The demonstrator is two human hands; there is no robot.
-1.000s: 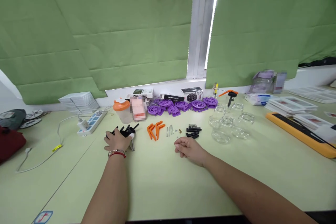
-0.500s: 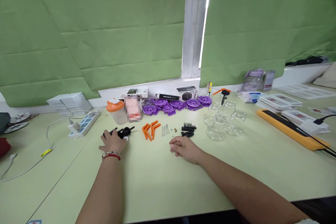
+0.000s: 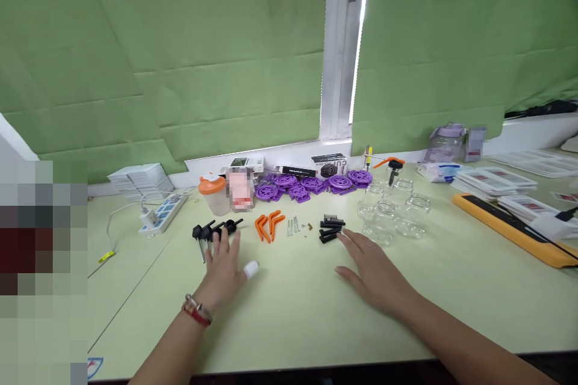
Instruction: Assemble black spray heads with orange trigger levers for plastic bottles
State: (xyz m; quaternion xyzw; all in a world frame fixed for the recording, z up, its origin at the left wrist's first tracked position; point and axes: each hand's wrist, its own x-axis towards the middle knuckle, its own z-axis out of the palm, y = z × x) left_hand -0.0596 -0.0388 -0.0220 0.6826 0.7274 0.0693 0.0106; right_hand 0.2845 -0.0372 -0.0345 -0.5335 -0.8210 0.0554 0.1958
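Note:
My left hand [image 3: 226, 267] lies flat on the pale green table [image 3: 293, 313], fingers spread, its tips just below a row of black knobbed parts [image 3: 215, 230]. It holds nothing; a white bandage wraps the thumb tip. My right hand [image 3: 372, 271] also rests open on the table, its fingertips close to a small pile of black pieces [image 3: 331, 228]. Between the hands lie orange bent levers [image 3: 268, 224], a few metal pins [image 3: 292, 226] and tiny screws.
Purple wheel parts [image 3: 316, 183] and small boxes line the window sill. Clear glass jars [image 3: 392, 210] stand at right of centre. An orange-lidded cup [image 3: 212, 194], a power strip [image 3: 161, 215], stacked white cards [image 3: 139, 177] and a yellow-edged tray [image 3: 510, 222] are also there.
Both hands opened flat. The left hand drew back from the black knobbed parts, leaving them on the table. The right hand slid right and forward toward the black pieces.

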